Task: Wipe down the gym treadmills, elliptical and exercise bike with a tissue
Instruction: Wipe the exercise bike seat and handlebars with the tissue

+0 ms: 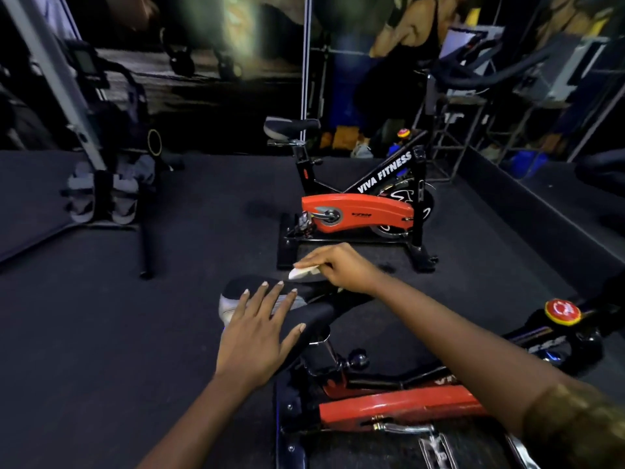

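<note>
A black bike saddle [318, 316] with a grey rear patch sits just below me, on a red and black exercise bike [399, 407]. My left hand [260, 330] lies flat on the saddle's near side, fingers spread and straight. My right hand [338, 267] pinches a folded white tissue [302, 272] and holds it against the saddle's far edge. A second red and black exercise bike [358, 211] marked VIVA FITNESS stands a step beyond.
An elliptical [101, 184] with grey pedals stands at the left on the dark floor. A red knob [562, 311] tops the near bike's frame at the right. A raised platform edge [541, 204] and metal racks line the right side. A mirror fills the back wall.
</note>
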`<state>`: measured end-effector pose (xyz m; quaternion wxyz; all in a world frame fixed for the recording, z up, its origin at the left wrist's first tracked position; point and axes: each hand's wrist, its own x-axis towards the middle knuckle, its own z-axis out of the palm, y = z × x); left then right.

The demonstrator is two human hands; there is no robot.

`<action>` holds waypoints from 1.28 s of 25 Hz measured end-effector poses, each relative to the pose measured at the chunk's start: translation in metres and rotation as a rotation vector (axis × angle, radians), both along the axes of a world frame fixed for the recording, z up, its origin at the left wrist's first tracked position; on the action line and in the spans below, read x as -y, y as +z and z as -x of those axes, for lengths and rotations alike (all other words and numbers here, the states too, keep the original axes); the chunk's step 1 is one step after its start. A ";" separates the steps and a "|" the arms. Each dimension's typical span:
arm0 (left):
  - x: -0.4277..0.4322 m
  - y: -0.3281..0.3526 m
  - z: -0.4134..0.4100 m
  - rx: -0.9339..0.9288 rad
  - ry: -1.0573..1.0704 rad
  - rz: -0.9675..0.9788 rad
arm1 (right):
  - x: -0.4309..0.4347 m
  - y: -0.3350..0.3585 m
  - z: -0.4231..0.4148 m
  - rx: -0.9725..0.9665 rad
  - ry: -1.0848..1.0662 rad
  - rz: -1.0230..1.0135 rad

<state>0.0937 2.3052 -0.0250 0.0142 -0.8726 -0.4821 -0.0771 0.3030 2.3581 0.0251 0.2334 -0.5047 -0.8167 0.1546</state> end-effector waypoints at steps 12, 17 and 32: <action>-0.003 -0.004 -0.003 -0.019 0.010 -0.043 | 0.021 0.012 -0.099 0.285 0.040 0.154; -0.005 -0.002 -0.002 -0.003 -0.002 -0.037 | 0.026 -0.007 -0.096 0.156 -0.074 0.051; -0.018 0.006 -0.024 -0.031 -0.149 0.039 | 0.118 -0.074 0.017 -0.306 -0.686 -0.480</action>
